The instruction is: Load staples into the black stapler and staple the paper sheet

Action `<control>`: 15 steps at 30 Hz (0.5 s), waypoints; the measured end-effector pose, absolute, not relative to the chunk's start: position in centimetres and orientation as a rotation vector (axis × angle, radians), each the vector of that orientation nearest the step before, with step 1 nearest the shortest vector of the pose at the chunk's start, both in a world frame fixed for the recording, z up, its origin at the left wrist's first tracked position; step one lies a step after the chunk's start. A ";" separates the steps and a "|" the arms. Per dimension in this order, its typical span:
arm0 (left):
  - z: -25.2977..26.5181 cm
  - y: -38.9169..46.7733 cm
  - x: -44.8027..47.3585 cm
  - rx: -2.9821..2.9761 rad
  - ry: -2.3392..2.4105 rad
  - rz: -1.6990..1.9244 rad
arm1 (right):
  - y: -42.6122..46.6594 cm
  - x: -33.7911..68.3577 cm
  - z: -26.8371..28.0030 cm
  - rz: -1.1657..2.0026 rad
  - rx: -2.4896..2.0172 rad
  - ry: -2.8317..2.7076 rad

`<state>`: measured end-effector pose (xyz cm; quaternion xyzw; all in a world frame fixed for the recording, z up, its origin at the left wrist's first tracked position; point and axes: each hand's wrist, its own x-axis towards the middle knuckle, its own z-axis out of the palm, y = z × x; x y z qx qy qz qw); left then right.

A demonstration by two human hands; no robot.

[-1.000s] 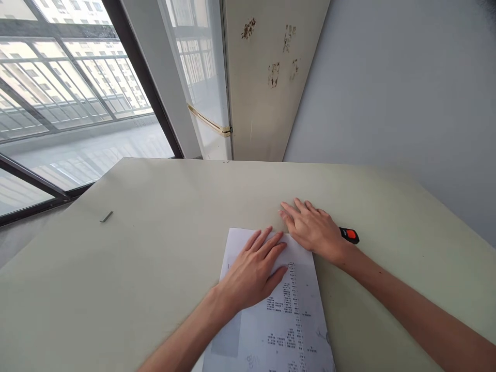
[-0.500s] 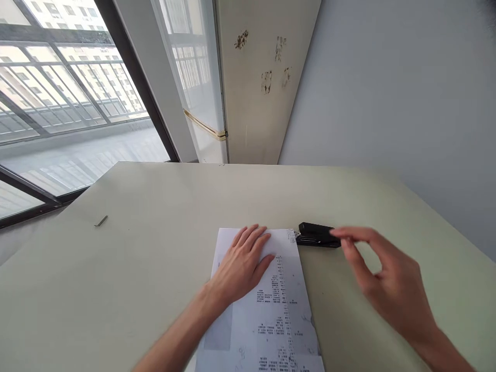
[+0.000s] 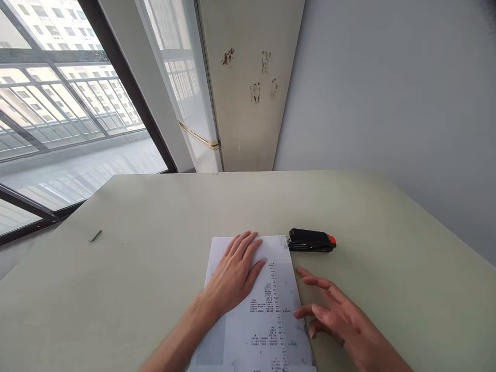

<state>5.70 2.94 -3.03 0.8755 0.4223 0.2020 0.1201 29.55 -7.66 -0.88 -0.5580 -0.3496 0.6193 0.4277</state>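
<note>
My left hand [image 3: 235, 274] lies flat with fingers stretched out on the upper part of a printed sheet of paper [image 3: 267, 323], perhaps a stack. At the paper's right edge is my right hand [image 3: 337, 315], fingers apart and curved, holding nothing; its thumb reaches over the margin. A black stapler [image 3: 312, 241] with a red tip at its right end rests on the table, its left end meeting the paper's top right corner. The lower end of the paper runs out of view.
A small strip of staples [image 3: 95, 236] lies on the left of the pale table [image 3: 155, 289]. Behind the table stand a cabinet or fridge [image 3: 248, 129] with a worn side and a grey wall [image 3: 380, 93]. A window [image 3: 70, 103] is at the left.
My right hand has left the stapler's right end and come down and left to the paper's right edge, its fingers spreading. My left hand stays on the paper. The view has tilted slightly.
</note>
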 end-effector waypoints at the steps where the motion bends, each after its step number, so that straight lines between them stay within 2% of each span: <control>1: -3.0 2.9 5.7 2.554 1.233 0.592 | -7.5 29.4 -0.8 1.585 -1.374 -0.835; 4: -2.9 2.9 5.6 2.535 1.236 0.618 | -7.0 29.2 -1.0 1.641 -1.377 -0.803; 15: -2.4 3.9 4.2 2.360 1.412 0.716 | -7.3 27.7 -0.9 1.750 -1.441 -1.219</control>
